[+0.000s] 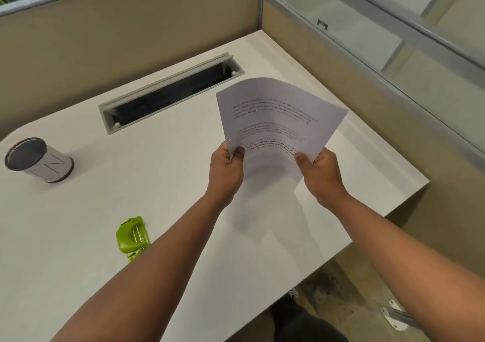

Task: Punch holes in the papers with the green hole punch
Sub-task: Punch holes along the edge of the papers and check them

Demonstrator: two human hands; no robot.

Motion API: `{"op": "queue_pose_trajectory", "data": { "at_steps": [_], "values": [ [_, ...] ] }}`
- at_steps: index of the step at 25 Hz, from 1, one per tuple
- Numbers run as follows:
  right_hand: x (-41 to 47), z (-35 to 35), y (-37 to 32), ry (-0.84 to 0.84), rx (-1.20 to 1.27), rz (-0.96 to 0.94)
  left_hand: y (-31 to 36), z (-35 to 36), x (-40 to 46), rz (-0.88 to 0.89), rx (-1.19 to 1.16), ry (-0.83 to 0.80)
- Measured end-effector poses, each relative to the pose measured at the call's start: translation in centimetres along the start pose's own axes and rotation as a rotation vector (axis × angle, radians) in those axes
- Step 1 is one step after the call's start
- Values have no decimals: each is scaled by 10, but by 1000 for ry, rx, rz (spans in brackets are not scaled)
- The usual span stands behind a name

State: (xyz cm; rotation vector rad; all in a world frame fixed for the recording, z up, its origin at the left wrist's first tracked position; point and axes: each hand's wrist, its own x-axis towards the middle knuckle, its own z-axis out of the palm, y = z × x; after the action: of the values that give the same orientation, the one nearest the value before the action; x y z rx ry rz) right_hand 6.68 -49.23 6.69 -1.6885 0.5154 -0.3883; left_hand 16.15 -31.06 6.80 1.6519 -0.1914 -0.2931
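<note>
green hole punch [133, 238] near-left on desk [78, 236], untouched | left hand [226, 169] pinches papers [278, 121] at near-left corner | right hand [321, 172] pinches near-right corner | papers mid-air, light, floppy, bowing; likely best held by edges

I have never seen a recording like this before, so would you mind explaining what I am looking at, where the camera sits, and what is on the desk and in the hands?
There is no machine here: a person works with two bare hands. The single picture comes from a wide-angle camera worn on the person's head, looking forward and down, which is why both forearms reach in from the bottom edge.

The left hand and right hand each grip the near edge of a few printed papers, held bowed above the white desk.

On the desk lie a green hole punch, untouched and partly hidden by the left forearm, and a cylindrical pen cup at the far left. Set into the desk is an open grey cable tray.
</note>
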Motion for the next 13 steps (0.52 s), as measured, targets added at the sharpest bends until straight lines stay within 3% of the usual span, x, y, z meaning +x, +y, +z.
{"op": "queue_pose_trajectory", "data": {
  "at_steps": [13],
  "values": [
    [8,-14,14,-17,42,34,-4,-2,13,-38,-30,-32]
  ]
}}
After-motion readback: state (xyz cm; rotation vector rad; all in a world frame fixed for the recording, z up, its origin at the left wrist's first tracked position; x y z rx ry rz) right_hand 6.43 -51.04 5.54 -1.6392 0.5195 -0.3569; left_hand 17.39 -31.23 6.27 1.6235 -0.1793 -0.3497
